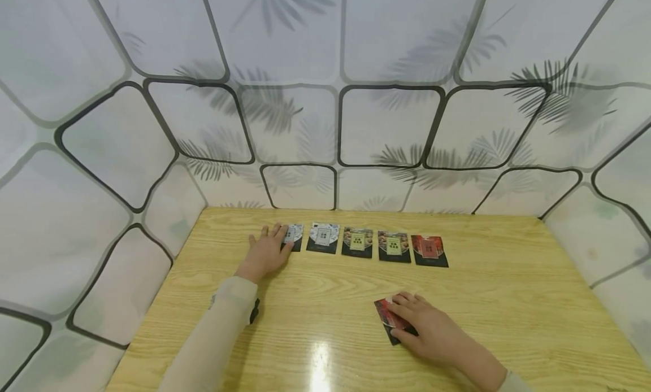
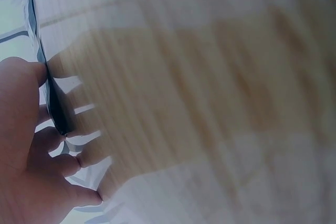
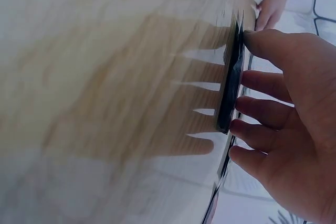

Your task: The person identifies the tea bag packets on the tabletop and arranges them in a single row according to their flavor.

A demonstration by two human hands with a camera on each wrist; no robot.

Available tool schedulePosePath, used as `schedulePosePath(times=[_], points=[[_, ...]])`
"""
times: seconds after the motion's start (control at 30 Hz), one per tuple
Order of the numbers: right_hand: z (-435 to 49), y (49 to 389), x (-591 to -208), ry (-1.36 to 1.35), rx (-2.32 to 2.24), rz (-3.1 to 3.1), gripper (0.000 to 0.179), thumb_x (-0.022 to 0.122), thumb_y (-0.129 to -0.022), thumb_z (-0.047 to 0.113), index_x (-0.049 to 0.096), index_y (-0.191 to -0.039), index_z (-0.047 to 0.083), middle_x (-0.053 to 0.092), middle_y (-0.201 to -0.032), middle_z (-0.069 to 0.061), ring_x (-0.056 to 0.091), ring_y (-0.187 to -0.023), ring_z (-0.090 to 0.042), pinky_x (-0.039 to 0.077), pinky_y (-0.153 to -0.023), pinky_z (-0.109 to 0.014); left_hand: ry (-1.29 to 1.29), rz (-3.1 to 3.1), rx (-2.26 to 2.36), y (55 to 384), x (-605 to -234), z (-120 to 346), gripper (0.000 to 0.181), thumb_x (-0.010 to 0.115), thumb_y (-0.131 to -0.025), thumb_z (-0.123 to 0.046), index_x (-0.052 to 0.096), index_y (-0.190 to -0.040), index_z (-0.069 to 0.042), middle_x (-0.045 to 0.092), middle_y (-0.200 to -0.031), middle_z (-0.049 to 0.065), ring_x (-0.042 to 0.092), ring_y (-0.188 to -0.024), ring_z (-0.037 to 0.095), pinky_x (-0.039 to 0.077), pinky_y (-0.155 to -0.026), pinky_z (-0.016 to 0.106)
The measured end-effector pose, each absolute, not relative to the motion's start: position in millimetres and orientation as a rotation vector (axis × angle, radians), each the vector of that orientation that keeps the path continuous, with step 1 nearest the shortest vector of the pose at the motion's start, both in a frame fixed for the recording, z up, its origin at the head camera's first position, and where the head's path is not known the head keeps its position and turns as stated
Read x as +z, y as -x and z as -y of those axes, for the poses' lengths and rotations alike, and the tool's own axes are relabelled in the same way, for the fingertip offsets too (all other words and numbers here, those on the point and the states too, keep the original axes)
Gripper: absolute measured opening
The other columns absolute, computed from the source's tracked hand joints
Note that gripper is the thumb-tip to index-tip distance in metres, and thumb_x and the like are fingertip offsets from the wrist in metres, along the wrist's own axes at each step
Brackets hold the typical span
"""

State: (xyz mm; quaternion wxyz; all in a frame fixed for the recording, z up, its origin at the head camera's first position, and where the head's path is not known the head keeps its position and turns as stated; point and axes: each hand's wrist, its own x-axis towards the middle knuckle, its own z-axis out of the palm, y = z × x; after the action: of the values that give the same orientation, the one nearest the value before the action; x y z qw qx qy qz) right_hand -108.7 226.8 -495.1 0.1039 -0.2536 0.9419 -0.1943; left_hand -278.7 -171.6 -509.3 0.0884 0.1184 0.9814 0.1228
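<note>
My left hand [image 1: 265, 255] rests over a black-and-white packet [image 1: 296, 238] at the left end of a row. Its fingers are spread across that packet's left part and hide it. Seen edge-on in the left wrist view, the dark packet [image 2: 59, 108] lies beneath the fingers. Nearer the front, my right hand [image 1: 432, 330] lies on a red-and-black packet [image 1: 385, 313], fingertips on its top and thumb at its lower part. That packet is tilted on the table and partly covered. The right wrist view gives its dark edge [image 3: 231, 87] under the fingertips.
Right of the left hand, the row continues with another black-and-white packet [image 1: 323, 237], two green-labelled packets [image 1: 357, 242], [image 1: 394, 247] and a red one [image 1: 429, 251]. The wooden table [image 1: 315, 301] meets patterned walls [image 1: 386, 126] at its back and sides.
</note>
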Motion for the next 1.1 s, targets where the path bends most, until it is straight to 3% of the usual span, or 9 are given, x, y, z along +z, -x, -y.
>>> schedulePosePath(times=[0.37,1.1], points=[[-246.0,115.8,-495.5,0.624,-0.552,-2.845,0.054,0.069,-0.103,0.036,0.06,-0.15,0.012,0.056,-0.155,-0.019,0.048,-0.147,-0.048,0.044,-0.115,-0.067,-0.345,-2.917,0.376,278.1,-506.4,170.4,0.066,0.037,-0.114,-0.045,0.025,-0.169,-0.01,0.021,-0.175,0.018,0.014,-0.16,0.053,0.013,-0.12,0.083],[-279.2,121.4,-488.5,0.511,-0.49,-2.884,0.053,0.071,-0.101,0.033,0.062,-0.147,0.009,0.058,-0.151,-0.025,0.051,-0.141,-0.054,0.047,-0.108,-0.069,-0.33,-2.917,0.38,278.9,-510.6,171.0,0.066,0.037,-0.114,-0.045,0.025,-0.169,-0.011,0.021,-0.175,0.018,0.014,-0.16,0.052,0.011,-0.12,0.083]])
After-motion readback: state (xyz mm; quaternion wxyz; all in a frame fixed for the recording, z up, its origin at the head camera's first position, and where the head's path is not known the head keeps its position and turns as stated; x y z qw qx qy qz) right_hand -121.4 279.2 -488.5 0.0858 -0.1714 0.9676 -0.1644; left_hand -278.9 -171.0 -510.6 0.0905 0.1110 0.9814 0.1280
